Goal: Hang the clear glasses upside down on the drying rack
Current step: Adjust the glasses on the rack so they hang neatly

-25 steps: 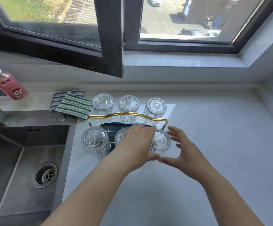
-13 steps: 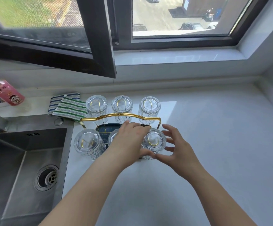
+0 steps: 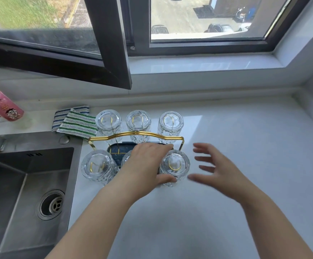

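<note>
The head view looks down on a white counter (image 3: 226, 212) under a window, with a steel sink (image 3: 30, 184) at the left. A gold wire drying rack (image 3: 136, 135) with a dark tray stands just right of the sink, and six clear glasses hang upside down on it: three in the far row (image 3: 138, 120) and three in the near row. The left hand (image 3: 148, 165) lies over the near middle glass (image 3: 126, 158), hiding most of it, its thumb touching the near right glass (image 3: 174, 165); whether it grips anything cannot be told. The right hand (image 3: 221, 169) hovers just right of that glass, fingers spread, holding nothing. Striped cloths (image 3: 75, 123) and a pink bottle (image 3: 4, 107) sit far left.
</note>
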